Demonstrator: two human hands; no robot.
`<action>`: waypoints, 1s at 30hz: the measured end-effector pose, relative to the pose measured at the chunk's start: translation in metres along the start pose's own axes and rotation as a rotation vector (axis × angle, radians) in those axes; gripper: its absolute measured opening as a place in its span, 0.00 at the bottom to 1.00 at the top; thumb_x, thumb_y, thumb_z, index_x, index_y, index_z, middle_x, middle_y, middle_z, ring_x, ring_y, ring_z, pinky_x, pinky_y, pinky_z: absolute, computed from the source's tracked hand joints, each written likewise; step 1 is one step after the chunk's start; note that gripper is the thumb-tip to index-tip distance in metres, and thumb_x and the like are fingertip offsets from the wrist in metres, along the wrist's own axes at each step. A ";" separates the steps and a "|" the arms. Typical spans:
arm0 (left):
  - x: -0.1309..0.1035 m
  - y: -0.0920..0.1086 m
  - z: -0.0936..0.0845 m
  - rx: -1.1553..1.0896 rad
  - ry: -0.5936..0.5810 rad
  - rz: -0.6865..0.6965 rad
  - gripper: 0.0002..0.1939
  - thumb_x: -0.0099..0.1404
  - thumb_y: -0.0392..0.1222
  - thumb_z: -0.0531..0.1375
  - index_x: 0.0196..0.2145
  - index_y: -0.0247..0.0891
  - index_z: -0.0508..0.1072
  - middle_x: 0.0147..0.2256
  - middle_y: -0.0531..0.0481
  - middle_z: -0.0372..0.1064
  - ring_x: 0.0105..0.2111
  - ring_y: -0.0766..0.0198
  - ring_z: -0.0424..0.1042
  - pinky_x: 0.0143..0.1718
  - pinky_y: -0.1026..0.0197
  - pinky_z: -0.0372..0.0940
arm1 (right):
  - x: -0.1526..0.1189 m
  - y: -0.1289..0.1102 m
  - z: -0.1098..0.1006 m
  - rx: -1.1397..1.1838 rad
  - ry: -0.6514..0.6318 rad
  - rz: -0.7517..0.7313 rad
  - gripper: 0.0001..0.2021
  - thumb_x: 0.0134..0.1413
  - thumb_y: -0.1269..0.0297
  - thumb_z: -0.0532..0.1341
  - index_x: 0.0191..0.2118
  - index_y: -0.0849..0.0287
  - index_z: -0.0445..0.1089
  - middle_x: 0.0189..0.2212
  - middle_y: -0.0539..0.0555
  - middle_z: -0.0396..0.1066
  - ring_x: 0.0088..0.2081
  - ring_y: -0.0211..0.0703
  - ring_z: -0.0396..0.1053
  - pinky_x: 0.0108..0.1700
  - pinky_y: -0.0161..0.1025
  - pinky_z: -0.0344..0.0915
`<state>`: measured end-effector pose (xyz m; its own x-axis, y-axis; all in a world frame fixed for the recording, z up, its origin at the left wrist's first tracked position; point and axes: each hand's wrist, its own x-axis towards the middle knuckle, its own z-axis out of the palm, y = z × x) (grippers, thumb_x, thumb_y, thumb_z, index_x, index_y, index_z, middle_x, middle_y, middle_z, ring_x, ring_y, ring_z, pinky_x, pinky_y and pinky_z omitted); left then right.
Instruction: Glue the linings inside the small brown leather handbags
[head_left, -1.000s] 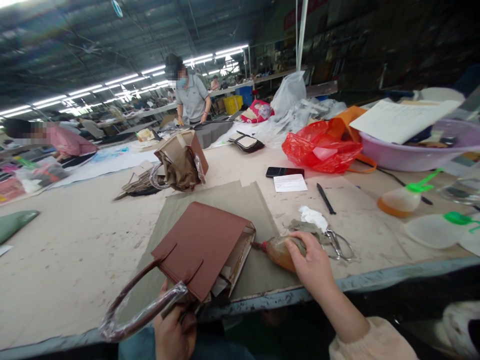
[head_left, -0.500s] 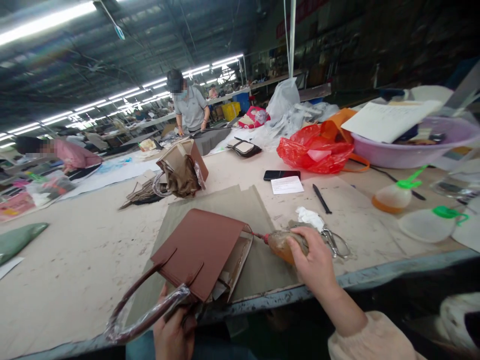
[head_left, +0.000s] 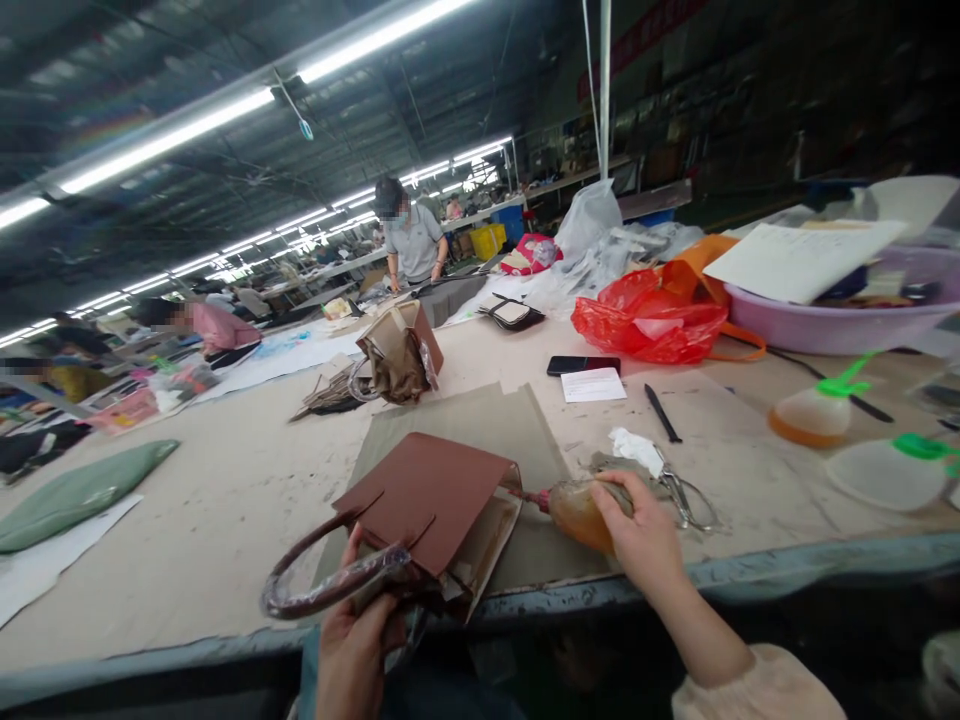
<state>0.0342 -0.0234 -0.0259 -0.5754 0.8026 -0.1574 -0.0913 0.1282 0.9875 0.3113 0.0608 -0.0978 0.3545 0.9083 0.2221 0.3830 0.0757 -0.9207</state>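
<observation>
A reddish-brown handbag [head_left: 435,495] lies tilted on a grey-green sheet [head_left: 536,440] near the table's front edge. Its plastic-wrapped handle [head_left: 300,600] points left. My left hand [head_left: 356,625] holds the bag from below, at the handle end. In my right hand [head_left: 637,520] is a squeeze bottle [head_left: 581,512] of amber liquid, its red nozzle at the bag's right upper edge. Whether the tip touches the bag is too small to tell. Scissors [head_left: 690,500] and a white crumpled tissue [head_left: 636,450] lie just beyond my right hand.
Behind the bag stands another bag [head_left: 401,355]. A phone [head_left: 581,366], a black pen [head_left: 662,413], a red plastic bag [head_left: 649,315], a purple basin [head_left: 840,310] and two green-capped bottles [head_left: 810,412] are to the right. A person [head_left: 414,240] works across the table.
The view has turned left, so things sit further right in the picture. My right hand keeps the bottle at the bag's edge; my left hand's fingers now reach higher beside the handle.
</observation>
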 end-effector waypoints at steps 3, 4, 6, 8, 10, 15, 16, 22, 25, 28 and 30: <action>-0.002 0.014 -0.006 0.009 -0.028 0.009 0.44 0.45 0.38 0.67 0.62 0.44 0.64 0.34 0.54 0.77 0.22 0.68 0.70 0.18 0.71 0.60 | -0.006 0.000 0.006 -0.009 -0.068 -0.070 0.15 0.53 0.50 0.56 0.36 0.57 0.70 0.36 0.56 0.73 0.41 0.51 0.70 0.48 0.47 0.65; -0.003 0.019 -0.008 0.030 -0.035 0.020 0.44 0.45 0.38 0.67 0.61 0.43 0.64 0.34 0.53 0.77 0.22 0.67 0.70 0.18 0.70 0.61 | -0.008 -0.001 0.007 -0.014 -0.087 -0.096 0.15 0.54 0.50 0.56 0.36 0.57 0.70 0.36 0.56 0.73 0.41 0.51 0.70 0.48 0.47 0.65; -0.004 0.029 -0.011 0.082 -0.054 0.045 0.41 0.46 0.38 0.67 0.60 0.40 0.66 0.31 0.53 0.77 0.21 0.68 0.68 0.18 0.71 0.60 | -0.013 -0.002 0.007 -0.019 -0.122 -0.134 0.14 0.54 0.51 0.56 0.35 0.56 0.70 0.36 0.56 0.73 0.41 0.50 0.70 0.48 0.46 0.65; -0.005 0.039 -0.015 0.148 -0.072 0.065 0.39 0.47 0.38 0.66 0.59 0.38 0.68 0.28 0.54 0.75 0.19 0.70 0.65 0.16 0.71 0.57 | -0.016 -0.003 0.005 -0.018 -0.154 -0.148 0.14 0.55 0.51 0.56 0.35 0.56 0.70 0.36 0.56 0.73 0.41 0.50 0.70 0.47 0.46 0.65; -0.004 0.048 -0.018 0.225 -0.117 0.071 0.36 0.48 0.38 0.66 0.57 0.37 0.70 0.26 0.54 0.75 0.17 0.71 0.62 0.15 0.71 0.56 | -0.019 -0.003 0.004 -0.014 -0.196 -0.143 0.13 0.55 0.51 0.56 0.35 0.55 0.70 0.35 0.55 0.73 0.40 0.50 0.71 0.46 0.45 0.65; 0.005 0.072 -0.029 0.580 -0.368 0.181 0.23 0.53 0.43 0.64 0.47 0.36 0.78 0.33 0.47 0.79 0.23 0.62 0.72 0.22 0.63 0.66 | -0.025 -0.001 0.006 -0.007 -0.246 -0.155 0.13 0.54 0.51 0.57 0.34 0.55 0.69 0.34 0.55 0.73 0.39 0.49 0.71 0.45 0.45 0.66; 0.006 0.079 -0.030 0.685 -0.409 0.256 0.21 0.53 0.44 0.63 0.45 0.38 0.80 0.39 0.45 0.79 0.31 0.57 0.76 0.29 0.60 0.70 | -0.026 -0.001 0.007 -0.003 -0.254 -0.159 0.13 0.54 0.52 0.56 0.34 0.55 0.69 0.34 0.55 0.73 0.39 0.49 0.71 0.45 0.45 0.66; -0.004 0.127 -0.003 1.612 -0.511 0.563 0.18 0.61 0.46 0.56 0.45 0.49 0.80 0.46 0.48 0.78 0.45 0.49 0.75 0.44 0.53 0.67 | -0.024 -0.002 0.009 -0.002 -0.293 -0.123 0.13 0.53 0.52 0.56 0.33 0.55 0.69 0.33 0.55 0.74 0.38 0.49 0.71 0.45 0.46 0.65; -0.010 0.139 0.023 1.866 -0.516 0.650 0.16 0.62 0.47 0.54 0.35 0.43 0.81 0.35 0.44 0.79 0.37 0.51 0.76 0.37 0.55 0.66 | -0.022 -0.002 0.008 -0.008 -0.305 -0.113 0.12 0.53 0.52 0.56 0.32 0.55 0.69 0.32 0.55 0.74 0.38 0.50 0.71 0.45 0.46 0.65; -0.005 0.136 0.046 1.917 -0.490 0.856 0.18 0.64 0.49 0.52 0.38 0.41 0.80 0.37 0.41 0.76 0.39 0.51 0.74 0.38 0.55 0.65 | -0.021 -0.003 0.007 -0.006 -0.311 -0.118 0.12 0.54 0.53 0.55 0.32 0.55 0.69 0.32 0.55 0.73 0.38 0.50 0.71 0.44 0.46 0.65; 0.005 0.130 0.059 1.911 -0.464 0.956 0.19 0.64 0.50 0.53 0.43 0.41 0.79 0.42 0.39 0.74 0.41 0.51 0.73 0.39 0.55 0.65 | -0.021 -0.003 0.007 -0.003 -0.314 -0.110 0.12 0.54 0.53 0.55 0.33 0.56 0.69 0.32 0.55 0.73 0.38 0.49 0.71 0.44 0.46 0.65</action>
<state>0.0673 0.0318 0.1017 0.2637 0.9640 -0.0354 0.8811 -0.2556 -0.3980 0.2965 0.0447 -0.1018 0.0305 0.9773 0.2096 0.4068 0.1794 -0.8957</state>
